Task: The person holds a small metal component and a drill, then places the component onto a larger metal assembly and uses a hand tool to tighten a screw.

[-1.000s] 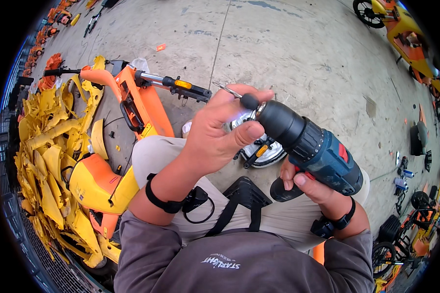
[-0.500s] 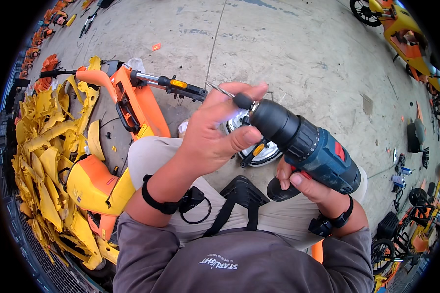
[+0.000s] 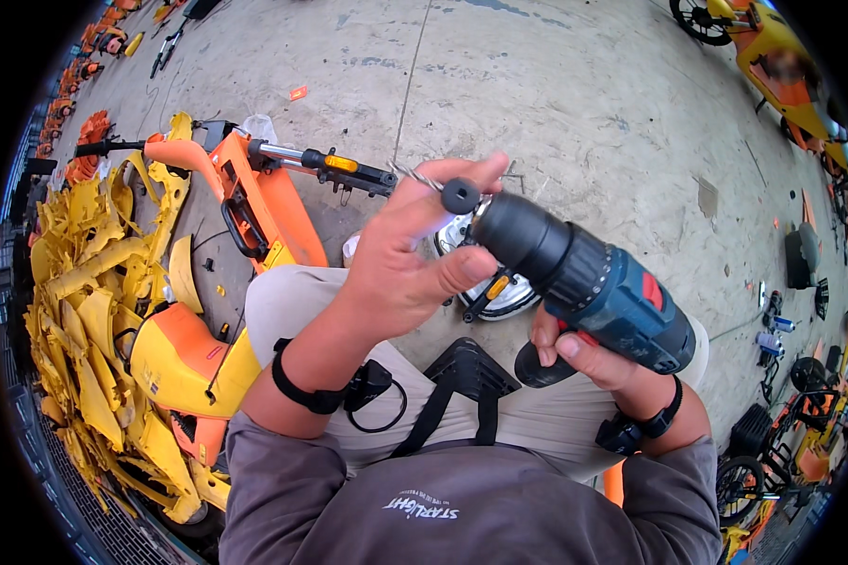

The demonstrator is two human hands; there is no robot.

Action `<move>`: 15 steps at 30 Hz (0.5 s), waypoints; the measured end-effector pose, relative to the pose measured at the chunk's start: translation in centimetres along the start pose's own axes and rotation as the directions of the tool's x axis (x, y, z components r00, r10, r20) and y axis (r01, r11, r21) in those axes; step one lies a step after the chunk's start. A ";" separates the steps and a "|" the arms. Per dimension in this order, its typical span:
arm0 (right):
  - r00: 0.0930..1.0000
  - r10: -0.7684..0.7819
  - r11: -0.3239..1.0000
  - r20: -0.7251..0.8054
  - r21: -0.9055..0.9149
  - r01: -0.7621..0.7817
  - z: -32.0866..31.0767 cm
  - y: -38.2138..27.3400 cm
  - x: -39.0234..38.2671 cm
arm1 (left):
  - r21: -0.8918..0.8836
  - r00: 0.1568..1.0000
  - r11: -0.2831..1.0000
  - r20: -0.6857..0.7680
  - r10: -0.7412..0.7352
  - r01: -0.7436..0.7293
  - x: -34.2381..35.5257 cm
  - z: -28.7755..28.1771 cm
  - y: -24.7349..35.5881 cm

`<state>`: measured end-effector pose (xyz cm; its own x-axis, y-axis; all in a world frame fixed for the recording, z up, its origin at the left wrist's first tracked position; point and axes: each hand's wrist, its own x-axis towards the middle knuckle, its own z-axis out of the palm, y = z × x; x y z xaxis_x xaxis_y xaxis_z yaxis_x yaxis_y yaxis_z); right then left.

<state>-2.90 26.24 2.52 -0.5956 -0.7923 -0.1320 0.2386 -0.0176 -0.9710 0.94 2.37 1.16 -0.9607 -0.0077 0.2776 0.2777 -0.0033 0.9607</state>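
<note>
My right hand (image 3: pixel 579 353) grips a dark blue and black drill (image 3: pixel 622 301) by its handle, with red switches showing. Beside its chuck, my left hand (image 3: pixel 410 254) has curled fingers, the thumb below the front end; what the fingers hold is partly hidden. A small black round piece with a central hole (image 3: pixel 460 195) lies against those fingers, and a thin silver bit (image 3: pixel 419 177) points up-left past it. Behind the hands, a white and black round object (image 3: pixel 509 299) is partly covered.
An orange and yellow scooter frame (image 3: pixel 264 221) lies left, beside a heap of broken yellow panels (image 3: pixel 94 311). A yellow scooter (image 3: pixel 763 56) stands upper right; scooter parts and cans (image 3: pixel 777 339) lie along the right. A black strapped pad (image 3: pixel 466 372) is between my legs.
The drill and both hands have shifted slightly up and left. The black piece has turned so its hole faces the camera, and the chuck looks more blurred.
</note>
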 end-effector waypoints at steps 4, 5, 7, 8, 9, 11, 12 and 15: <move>0.999 0.033 0.999 0.010 -0.003 -0.033 0.0 0.0 -0.1 | 0.063 0.998 0.997 0.053 0.033 -0.036 0.2 -0.3 -0.1; 1.000 -0.029 1.000 0.008 0.010 0.029 -0.3 0.4 -0.1 | 0.078 0.993 0.991 0.035 0.108 -0.111 0.3 -0.3 -0.2; 0.994 -0.109 0.993 -0.008 0.039 0.109 -0.6 0.7 0.1 | 0.082 0.994 0.991 0.028 0.102 -0.104 0.2 -0.3 -0.2; 0.994 -0.109 0.993 -0.007 0.041 0.110 -0.6 0.6 0.1 | 0.083 0.995 0.992 0.022 0.097 -0.098 0.2 -0.3 -0.1; 0.994 -0.104 0.993 -0.019 0.061 0.105 -0.5 0.5 0.1 | 0.081 0.995 0.992 0.021 0.097 -0.099 0.2 -0.3 -0.1; 0.995 -0.097 0.992 -0.032 0.080 0.099 -0.4 0.4 0.1 | 0.078 0.997 0.994 0.038 0.071 -0.074 0.1 -0.3 -0.1; 0.998 -0.058 0.998 -0.013 0.013 0.058 -0.5 0.3 0.0 | 0.079 0.997 0.994 0.037 0.071 -0.073 0.1 -0.3 -0.1; 0.999 -0.007 0.998 0.037 -0.068 0.010 -0.3 0.2 0.1 | 0.035 0.998 0.999 0.045 0.032 -0.033 0.1 -0.2 -0.1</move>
<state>-3.09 26.34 2.26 -0.5685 -0.8143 -0.1176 0.1804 0.0161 -0.9835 0.78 2.17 1.07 -0.9506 0.0373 0.3081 0.3092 0.0323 0.9504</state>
